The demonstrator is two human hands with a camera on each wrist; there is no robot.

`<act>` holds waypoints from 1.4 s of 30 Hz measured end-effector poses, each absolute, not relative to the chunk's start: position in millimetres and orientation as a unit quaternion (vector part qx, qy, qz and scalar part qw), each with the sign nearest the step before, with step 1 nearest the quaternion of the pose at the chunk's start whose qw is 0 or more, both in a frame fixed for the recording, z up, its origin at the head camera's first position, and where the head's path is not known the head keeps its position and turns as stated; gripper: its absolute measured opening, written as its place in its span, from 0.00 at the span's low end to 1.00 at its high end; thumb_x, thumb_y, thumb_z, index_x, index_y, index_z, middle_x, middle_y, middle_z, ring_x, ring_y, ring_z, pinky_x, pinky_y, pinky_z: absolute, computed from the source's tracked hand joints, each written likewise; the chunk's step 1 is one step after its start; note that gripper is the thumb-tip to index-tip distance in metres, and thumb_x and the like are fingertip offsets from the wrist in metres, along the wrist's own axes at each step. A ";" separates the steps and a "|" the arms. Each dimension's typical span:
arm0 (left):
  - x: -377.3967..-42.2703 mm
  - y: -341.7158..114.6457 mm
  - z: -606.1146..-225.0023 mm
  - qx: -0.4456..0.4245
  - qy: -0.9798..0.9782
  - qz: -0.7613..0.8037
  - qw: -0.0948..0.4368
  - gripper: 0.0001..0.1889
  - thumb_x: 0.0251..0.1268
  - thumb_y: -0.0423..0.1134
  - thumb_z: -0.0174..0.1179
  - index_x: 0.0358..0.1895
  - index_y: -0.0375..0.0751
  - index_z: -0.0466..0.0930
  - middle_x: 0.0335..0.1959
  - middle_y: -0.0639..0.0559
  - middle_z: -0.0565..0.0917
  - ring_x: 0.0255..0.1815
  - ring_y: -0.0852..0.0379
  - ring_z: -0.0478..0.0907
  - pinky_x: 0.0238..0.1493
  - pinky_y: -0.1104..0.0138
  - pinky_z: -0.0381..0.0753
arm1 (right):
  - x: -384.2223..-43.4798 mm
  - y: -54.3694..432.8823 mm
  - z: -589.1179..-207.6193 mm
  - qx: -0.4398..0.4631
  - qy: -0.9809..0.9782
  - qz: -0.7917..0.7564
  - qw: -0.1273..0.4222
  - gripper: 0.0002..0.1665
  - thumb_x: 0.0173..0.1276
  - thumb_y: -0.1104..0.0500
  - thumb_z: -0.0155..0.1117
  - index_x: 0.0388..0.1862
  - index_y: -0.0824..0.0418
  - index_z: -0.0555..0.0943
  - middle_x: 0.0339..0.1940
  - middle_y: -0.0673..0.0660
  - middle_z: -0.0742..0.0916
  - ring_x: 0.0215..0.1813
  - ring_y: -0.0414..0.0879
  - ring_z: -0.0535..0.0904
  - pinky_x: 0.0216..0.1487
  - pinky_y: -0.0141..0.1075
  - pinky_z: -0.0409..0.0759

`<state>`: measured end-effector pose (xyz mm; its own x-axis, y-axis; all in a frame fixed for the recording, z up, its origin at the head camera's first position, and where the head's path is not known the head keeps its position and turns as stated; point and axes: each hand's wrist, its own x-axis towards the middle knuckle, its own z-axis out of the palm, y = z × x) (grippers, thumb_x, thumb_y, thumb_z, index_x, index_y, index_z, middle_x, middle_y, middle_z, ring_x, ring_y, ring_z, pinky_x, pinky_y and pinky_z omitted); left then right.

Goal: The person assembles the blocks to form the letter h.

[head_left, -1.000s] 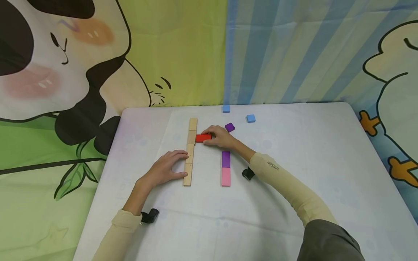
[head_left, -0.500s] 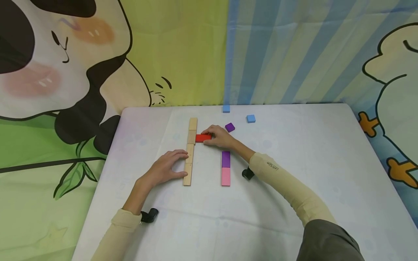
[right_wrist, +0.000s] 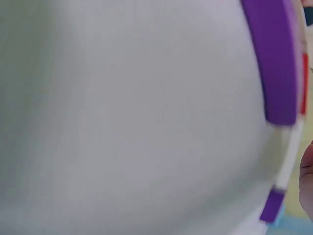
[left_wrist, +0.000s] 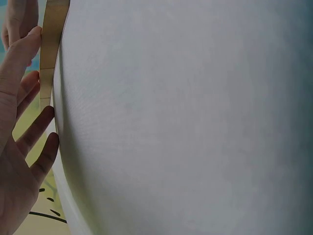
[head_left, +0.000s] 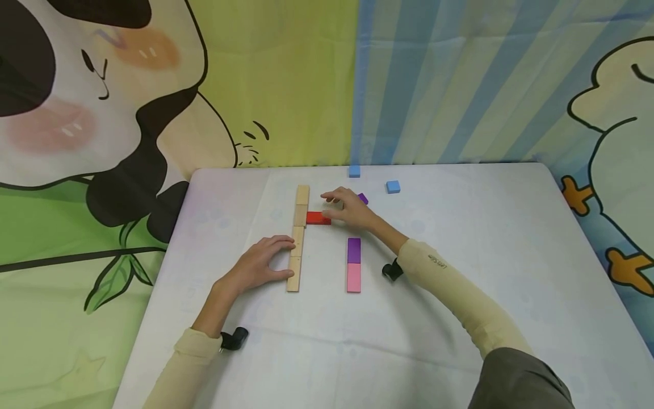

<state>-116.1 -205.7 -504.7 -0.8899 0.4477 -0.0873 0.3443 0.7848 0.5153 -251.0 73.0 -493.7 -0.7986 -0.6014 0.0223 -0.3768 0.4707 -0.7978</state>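
Observation:
Wooden blocks (head_left: 300,216) lie end to end in a line running away from me. My left hand (head_left: 255,265) rests against the near part of this line, its fingertips and thumb at the wood with the fingers relaxed. A red block (head_left: 314,218) sticks out sideways from the line's right side. Just over its right end my right hand (head_left: 353,210) is open, thumb and fingers apart, gripping nothing. Part of a small purple block (head_left: 363,199) shows behind that hand. In the left wrist view, the wooden blocks (left_wrist: 53,39) stand beside the spread fingers.
Right of the line, a purple block (head_left: 353,250) and a pink block (head_left: 353,278) lie end to end. Two light blue blocks (head_left: 393,187) sit near the far edge of the white-covered table (head_left: 460,227). A printed curtain (head_left: 286,85) hangs behind it.
My right hand has let go of the red block, opened, and lifted slightly up and to the right. The left hand and the blocks stay in place.

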 end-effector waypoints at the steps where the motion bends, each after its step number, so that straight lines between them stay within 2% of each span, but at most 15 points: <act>1: -116.0 -205.7 -504.9 0.211 0.939 0.251 0.102 0.34 0.54 0.58 0.69 0.64 0.54 0.73 0.69 0.60 0.71 0.70 0.53 0.66 0.69 0.52 0.68 | -252.5 77.0 -491.0 -0.283 0.846 -0.432 0.129 0.31 0.66 0.53 0.67 0.65 0.63 0.75 0.55 0.63 0.81 0.58 0.54 0.74 0.58 0.48 0.75; 10: -115.1 -206.1 -505.7 0.210 0.940 0.251 0.098 0.34 0.54 0.58 0.69 0.64 0.54 0.73 0.68 0.60 0.71 0.70 0.53 0.66 0.69 0.52 0.68 | -265.0 120.5 -473.4 -0.222 0.856 -0.453 0.113 0.31 0.67 0.53 0.65 0.66 0.62 0.73 0.58 0.65 0.78 0.61 0.58 0.73 0.56 0.48 0.76; 18: -113.8 -206.5 -506.4 0.214 0.939 0.252 0.090 0.34 0.53 0.57 0.70 0.64 0.53 0.73 0.68 0.59 0.71 0.69 0.53 0.67 0.67 0.51 0.70 | -269.4 151.0 -480.1 -0.194 0.865 -0.450 0.109 0.31 0.68 0.53 0.64 0.67 0.63 0.72 0.59 0.64 0.78 0.61 0.56 0.73 0.54 0.45 0.73; 25: -113.1 -205.7 -504.7 0.221 0.938 0.253 0.082 0.34 0.53 0.56 0.70 0.64 0.52 0.73 0.68 0.56 0.72 0.68 0.50 0.68 0.66 0.49 0.70 | -268.6 159.9 -488.3 -0.191 0.872 -0.436 0.115 0.32 0.68 0.53 0.64 0.67 0.63 0.72 0.59 0.65 0.78 0.61 0.57 0.73 0.58 0.49 0.74; 37: -115.0 -206.1 -505.9 0.212 0.939 0.251 0.099 0.34 0.54 0.58 0.69 0.64 0.53 0.72 0.69 0.59 0.71 0.69 0.52 0.67 0.68 0.51 0.69 | -269.0 164.6 -495.8 -0.186 0.877 -0.427 0.115 0.31 0.68 0.54 0.65 0.67 0.64 0.72 0.59 0.64 0.77 0.60 0.58 0.73 0.60 0.51 0.74; 42: -115.6 -205.7 -506.3 0.214 0.939 0.250 0.094 0.34 0.54 0.58 0.69 0.64 0.54 0.73 0.68 0.60 0.71 0.69 0.53 0.67 0.68 0.52 0.69 | -271.0 168.5 -497.3 -0.186 0.880 -0.431 0.072 0.29 0.66 0.57 0.66 0.65 0.65 0.74 0.57 0.65 0.78 0.57 0.59 0.75 0.57 0.50 0.74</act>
